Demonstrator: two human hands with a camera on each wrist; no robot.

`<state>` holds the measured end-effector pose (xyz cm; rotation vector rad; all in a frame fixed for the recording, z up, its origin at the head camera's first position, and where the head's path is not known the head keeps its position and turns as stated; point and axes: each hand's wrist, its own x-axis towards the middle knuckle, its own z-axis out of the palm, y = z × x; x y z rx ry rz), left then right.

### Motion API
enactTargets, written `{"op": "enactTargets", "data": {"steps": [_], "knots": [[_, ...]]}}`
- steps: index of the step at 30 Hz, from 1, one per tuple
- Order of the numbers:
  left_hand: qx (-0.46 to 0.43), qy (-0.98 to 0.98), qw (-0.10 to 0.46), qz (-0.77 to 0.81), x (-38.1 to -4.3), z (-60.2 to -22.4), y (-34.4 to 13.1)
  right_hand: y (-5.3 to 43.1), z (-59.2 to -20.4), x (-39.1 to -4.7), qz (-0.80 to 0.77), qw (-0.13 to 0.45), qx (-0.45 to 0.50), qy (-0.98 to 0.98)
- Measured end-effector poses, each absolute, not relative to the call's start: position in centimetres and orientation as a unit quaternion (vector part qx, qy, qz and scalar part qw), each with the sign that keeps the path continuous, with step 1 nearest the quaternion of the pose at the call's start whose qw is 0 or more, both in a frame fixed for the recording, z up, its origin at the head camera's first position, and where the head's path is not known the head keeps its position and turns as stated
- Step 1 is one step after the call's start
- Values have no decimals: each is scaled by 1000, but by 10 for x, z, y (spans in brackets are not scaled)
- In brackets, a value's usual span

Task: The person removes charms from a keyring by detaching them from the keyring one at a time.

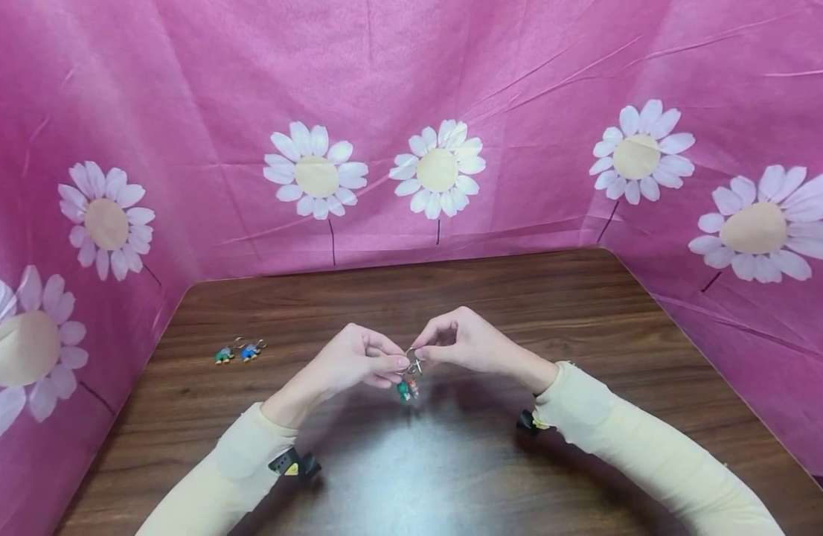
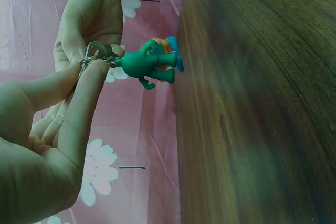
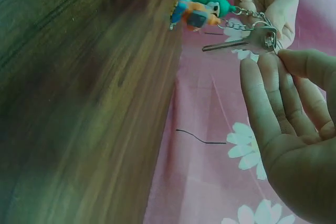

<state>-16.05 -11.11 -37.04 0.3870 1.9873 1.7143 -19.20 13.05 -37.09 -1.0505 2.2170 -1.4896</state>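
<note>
Above the middle of the table, my left hand and right hand meet at a metal key ring. The left thumb and fingers pinch it where the figures' chains join. From the other side, my right thumb and fingertips pinch the ring near the key head. A metal key hangs from it, its blade pointing away from the right fingers. Two small figure charms dangle below on short chains: a green one and an orange-and-blue one. The fingertips partly hide the ring.
On the left of the brown wooden table lie two more figure keychains, a green one and a blue one, with rings attached. A pink cloth printed with white flowers surrounds the table's back and sides.
</note>
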Motion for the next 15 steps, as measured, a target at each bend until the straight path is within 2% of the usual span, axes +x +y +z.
{"op": "enactTargets", "data": {"steps": [10, 15], "knots": [[167, 764, 231, 579, -157, -367, -108, 127, -358, -193, -372, 72, -486, 787], [177, 764, 221, 580, -156, -369, -109, 127, -359, -190, -357, 58, -491, 793]]}}
